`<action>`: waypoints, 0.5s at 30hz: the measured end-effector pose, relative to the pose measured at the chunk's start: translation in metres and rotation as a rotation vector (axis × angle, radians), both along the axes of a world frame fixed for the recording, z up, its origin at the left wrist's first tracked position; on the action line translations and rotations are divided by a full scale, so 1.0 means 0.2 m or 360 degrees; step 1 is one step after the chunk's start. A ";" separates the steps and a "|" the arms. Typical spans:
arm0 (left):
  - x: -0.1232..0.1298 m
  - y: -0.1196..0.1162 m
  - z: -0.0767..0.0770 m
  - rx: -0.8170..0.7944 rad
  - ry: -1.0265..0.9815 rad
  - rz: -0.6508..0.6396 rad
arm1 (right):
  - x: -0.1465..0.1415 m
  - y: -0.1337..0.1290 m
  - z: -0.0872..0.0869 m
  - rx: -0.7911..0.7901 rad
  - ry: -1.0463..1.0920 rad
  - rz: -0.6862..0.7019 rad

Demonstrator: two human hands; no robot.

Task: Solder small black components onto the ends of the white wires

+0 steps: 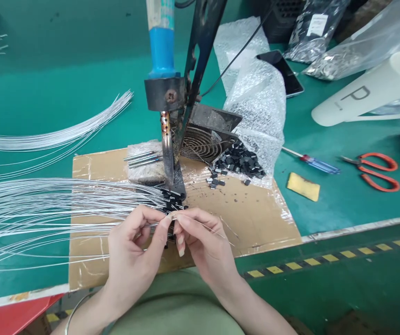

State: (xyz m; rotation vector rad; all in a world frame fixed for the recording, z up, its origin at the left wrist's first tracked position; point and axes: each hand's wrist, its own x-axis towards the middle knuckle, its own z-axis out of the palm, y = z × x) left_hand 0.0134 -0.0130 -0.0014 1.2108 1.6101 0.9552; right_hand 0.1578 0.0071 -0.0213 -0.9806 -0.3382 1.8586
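My left hand point(137, 251) is closed, thumb and forefinger pinching a thin white wire point(153, 224). Fingertip to fingertip with it, my right hand point(203, 237) pinches at the wire's end; whatever small part lies between the fingers is hidden. A fine strand point(217, 231) trails past the right hand's knuckles. Just beyond the fingers, a bundle of white wires point(91, 195) ends in small black pieces point(174, 200). Above these, a soldering iron point(161, 56) hangs tip down in a black bracket, its tip point(168, 163) close to the wire ends.
A cardboard sheet point(256, 218) covers the table's front. Loose black parts point(238, 160) lie by a fan point(202, 144) and bubble wrap point(259, 107). Rightward are a screwdriver point(320, 164), a yellow sponge point(303, 186), red-handled cutters point(377, 167) and a white cup point(363, 93). More wires point(63, 135) lie left.
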 end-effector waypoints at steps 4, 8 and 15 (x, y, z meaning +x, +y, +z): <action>0.02 0.01 0.01 -0.0010 -0.0031 0.0020 | 0.00 0.00 0.01 0.0020 0.0008 -0.0028; 0.05 0.01 0.03 -0.0026 -0.0034 0.0134 | -0.01 0.00 0.00 0.0024 0.0011 -0.0029; 0.05 0.03 0.03 0.0042 -0.0070 0.0171 | 0.02 0.01 0.00 0.0057 -0.0016 0.0026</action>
